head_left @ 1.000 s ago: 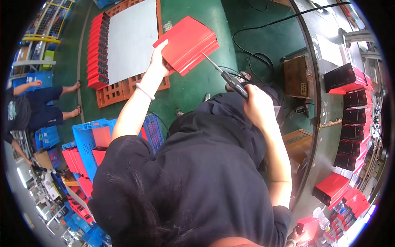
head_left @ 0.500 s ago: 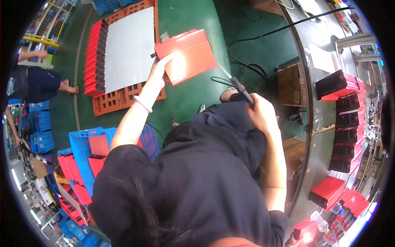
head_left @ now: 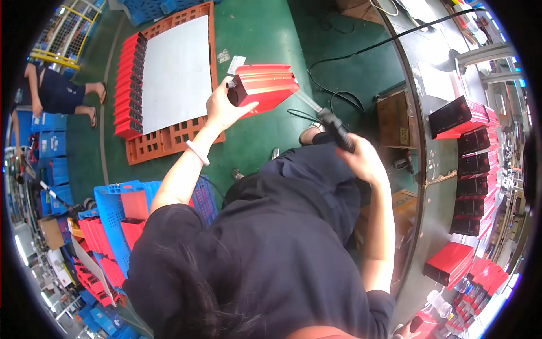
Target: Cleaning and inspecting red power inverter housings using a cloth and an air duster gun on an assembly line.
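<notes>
In my left hand (head_left: 223, 107) I hold a red ribbed metal casing (head_left: 268, 85) with a black end, raised above the green floor. My fingers and thumb close around the black end, where a small dark knob sticks out. A white printed label shows just behind the casing. My right hand (head_left: 361, 158) is wrapped around the black handle of a tool with a long, straight metal shaft (head_left: 336, 130). The shaft's far end comes close to the casing's right end; whether they touch I cannot tell.
An orange pallet (head_left: 169, 144) carries a white sheet (head_left: 175, 73) and a row of red casings (head_left: 130, 85). Blue crates (head_left: 113, 214) with red parts stand at left. More red casings (head_left: 477, 164) line the right-hand bench (head_left: 437, 214). A black cable (head_left: 361, 52) hangs across. Another person (head_left: 62, 90) stands far left.
My left hand has turned the red casing, so its black end and ribbed side now show. The tool in my right hand has shifted slightly downward and to the right.
</notes>
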Tool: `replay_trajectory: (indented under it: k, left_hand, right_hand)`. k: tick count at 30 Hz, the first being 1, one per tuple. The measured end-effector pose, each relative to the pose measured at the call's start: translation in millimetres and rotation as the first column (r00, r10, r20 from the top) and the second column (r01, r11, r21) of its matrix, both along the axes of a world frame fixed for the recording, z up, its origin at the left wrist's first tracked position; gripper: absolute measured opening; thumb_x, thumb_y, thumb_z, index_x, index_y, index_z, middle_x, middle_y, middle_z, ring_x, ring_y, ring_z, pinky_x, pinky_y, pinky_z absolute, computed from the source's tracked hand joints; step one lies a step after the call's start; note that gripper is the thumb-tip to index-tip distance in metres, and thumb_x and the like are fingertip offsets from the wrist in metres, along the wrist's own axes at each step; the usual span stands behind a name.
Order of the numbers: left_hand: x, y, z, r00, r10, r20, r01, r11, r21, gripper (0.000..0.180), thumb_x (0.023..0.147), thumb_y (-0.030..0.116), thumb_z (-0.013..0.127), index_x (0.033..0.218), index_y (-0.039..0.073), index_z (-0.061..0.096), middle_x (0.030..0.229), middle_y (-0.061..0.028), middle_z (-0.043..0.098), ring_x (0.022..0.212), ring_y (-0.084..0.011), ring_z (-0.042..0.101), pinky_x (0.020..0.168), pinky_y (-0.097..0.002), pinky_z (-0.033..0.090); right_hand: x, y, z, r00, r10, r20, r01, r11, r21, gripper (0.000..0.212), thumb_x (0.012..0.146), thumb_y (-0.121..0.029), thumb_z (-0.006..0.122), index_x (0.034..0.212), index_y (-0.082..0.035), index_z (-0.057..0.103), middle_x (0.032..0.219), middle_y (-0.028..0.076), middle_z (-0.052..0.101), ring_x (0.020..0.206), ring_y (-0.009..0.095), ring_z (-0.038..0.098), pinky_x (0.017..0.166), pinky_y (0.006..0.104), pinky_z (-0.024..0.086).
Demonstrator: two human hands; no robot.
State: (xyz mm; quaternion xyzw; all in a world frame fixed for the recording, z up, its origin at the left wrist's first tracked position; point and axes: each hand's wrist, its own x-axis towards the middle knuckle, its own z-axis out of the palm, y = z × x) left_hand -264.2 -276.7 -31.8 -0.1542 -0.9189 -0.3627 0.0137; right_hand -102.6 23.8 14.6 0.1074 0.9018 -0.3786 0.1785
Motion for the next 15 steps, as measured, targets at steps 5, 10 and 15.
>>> replay_trajectory:
  k: [5,10,15]
  left_hand:
    - [3,-4,-5,0.981,-0.080,-0.174,0.065,0.994,-0.092,0.062,0.056,0.034,0.085,0.105,0.012,0.054,0.092,-0.0060,0.064,0.086,-0.0254,0.064,0.076,-0.0374,0.052]
    - [8,-9,-1,0.960,-0.150,-0.235,0.143,0.989,-0.047,0.057,0.057,0.031,0.084,0.104,0.010,0.057,0.092,-0.0082,0.064,0.084,-0.0281,0.064,0.075,-0.0385,0.052]
    - [5,3,-6,0.976,-0.135,-0.170,0.134,0.991,-0.018,0.061,0.058,0.029,0.085,0.108,0.007,0.057,0.102,-0.0103,0.064,0.092,-0.0243,0.064,0.080,-0.0355,0.051]
  right_hand:
    - [-2,3,-5,0.999,-0.013,-0.041,0.008,0.993,-0.119,0.022,0.079,-0.013,0.067,0.093,0.001,0.058,0.074,0.003,0.057,0.069,0.010,0.051,0.066,0.0284,0.044]
    - [-1,-9,20,0.972,0.177,0.153,-0.080,0.865,-0.495,0.018,0.078,-0.009,0.065,0.091,0.001,0.058,0.073,0.007,0.059,0.070,0.015,0.055,0.069,0.0290,0.046]
    - [11,22,-24,0.989,-0.148,0.004,0.139,0.918,-0.372,0.024,0.082,-0.013,0.066,0.104,-0.007,0.058,0.081,-0.004,0.061,0.071,0.003,0.053,0.055,0.0200,0.040]
